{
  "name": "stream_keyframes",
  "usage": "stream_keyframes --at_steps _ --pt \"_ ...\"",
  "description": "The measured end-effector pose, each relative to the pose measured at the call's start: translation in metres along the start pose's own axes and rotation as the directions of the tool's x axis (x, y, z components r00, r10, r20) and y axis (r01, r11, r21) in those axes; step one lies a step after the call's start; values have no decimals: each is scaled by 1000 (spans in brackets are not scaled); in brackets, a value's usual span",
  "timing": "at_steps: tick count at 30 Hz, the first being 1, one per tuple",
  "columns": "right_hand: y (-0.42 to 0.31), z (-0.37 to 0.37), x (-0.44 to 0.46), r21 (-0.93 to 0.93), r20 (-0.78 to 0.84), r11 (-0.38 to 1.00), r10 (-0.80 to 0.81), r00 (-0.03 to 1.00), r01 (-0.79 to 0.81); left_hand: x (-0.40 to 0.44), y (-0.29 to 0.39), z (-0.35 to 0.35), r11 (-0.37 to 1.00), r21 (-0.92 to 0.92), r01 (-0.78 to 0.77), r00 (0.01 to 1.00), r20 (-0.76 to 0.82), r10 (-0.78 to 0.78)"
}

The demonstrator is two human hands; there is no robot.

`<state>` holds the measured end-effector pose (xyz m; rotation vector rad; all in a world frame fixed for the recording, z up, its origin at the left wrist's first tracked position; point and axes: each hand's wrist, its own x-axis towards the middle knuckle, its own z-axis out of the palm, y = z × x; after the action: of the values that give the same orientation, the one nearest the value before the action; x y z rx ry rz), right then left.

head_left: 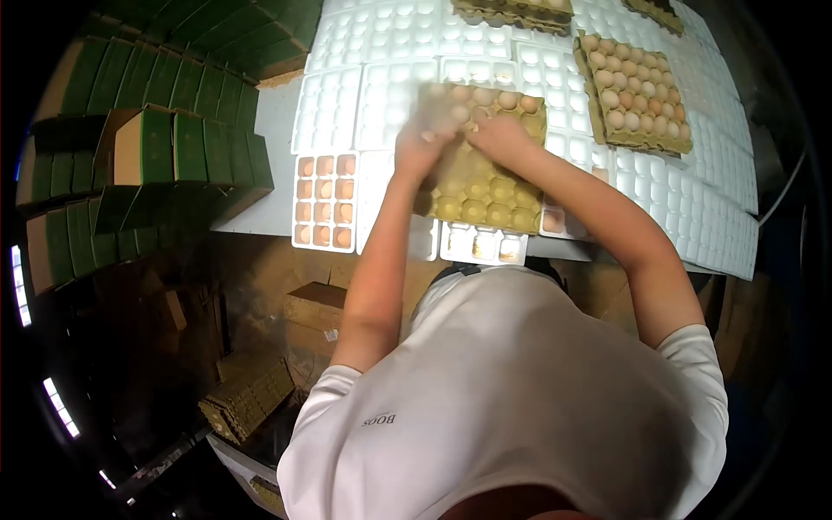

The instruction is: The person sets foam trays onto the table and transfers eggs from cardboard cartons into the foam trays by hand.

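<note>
A pulp egg tray [477, 195] lies on the table in front of me. Eggs [483, 96] sit in its far rows, while the nearer cups are bare. Over the tray's left part, my left hand [423, 146] has its fingers curled near the eggs; haze blurs them, and what they hold is hidden. My right hand [503, 137] reaches to the tray's middle, fingers bent down and pressed together beside the eggs. Whatever is in its grip cannot be made out. To the left, a white egg carton [299, 186] holds brown eggs.
White open cartons [325, 108] cover much of the table. A full pulp tray [598, 113] stands on them at the right, with another egg tray [511, 16] at the far edge. Green boxes [186, 147] are stacked at left. Below the table is a cardboard box [312, 316].
</note>
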<state>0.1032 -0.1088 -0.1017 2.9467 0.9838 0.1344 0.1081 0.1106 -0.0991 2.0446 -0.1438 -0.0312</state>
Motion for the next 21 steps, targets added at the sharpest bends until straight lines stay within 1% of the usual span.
stream_keyframes --at_steps 1,2,4,6,8,10,12,13,14,15,16,18,20,21 --pt "-2 6 5 -43 30 999 -6 1000 7 -4 -10 2 993 -106 53 999 -2 -54" --pt "-1 18 11 30 13 999 29 1000 -29 -13 -14 3 974 -196 113 993 -3 -116" --pt "-1 41 22 177 -21 980 98 995 -93 -41 8 -6 983 -86 162 987 -1 -163" --pt "5 48 24 214 -56 977 4 998 8 -64 -10 -4 964 -209 165 986 22 -164" --pt "9 36 19 224 -60 970 -85 995 96 -92 -17 -3 908 -350 231 972 41 -231" --pt "19 19 11 117 -96 967 -216 972 226 -115 -20 -2 813 -514 275 953 38 -299" --pt "24 13 1 101 -145 973 -192 971 207 -134 -6 -7 736 -540 407 897 83 -435" --pt "25 13 -4 100 -166 975 -179 970 197 -144 0 -3 754 -529 388 900 39 -435" --pt "25 17 -8 399 -213 910 -30 977 115 -153 1 1 735 -546 402 892 51 -449" --pt "23 21 -12 666 -213 745 130 968 46 -162 2 3 716 -559 418 882 63 -466" --pt "21 25 -21 763 -193 647 229 954 -1 -169 7 6 697 -571 434 872 73 -484" --pt "19 32 -38 917 -148 398 420 895 -36 -179 18 16 711 -509 484 860 126 -495" --pt "4 -24 -97 820 -174 541 545 820 -186 -184 23 34 736 -432 521 849 176 -498" --pt "-2 -33 -125 966 73 148 637 768 -214 -182 47 41 745 -398 535 844 230 -484"
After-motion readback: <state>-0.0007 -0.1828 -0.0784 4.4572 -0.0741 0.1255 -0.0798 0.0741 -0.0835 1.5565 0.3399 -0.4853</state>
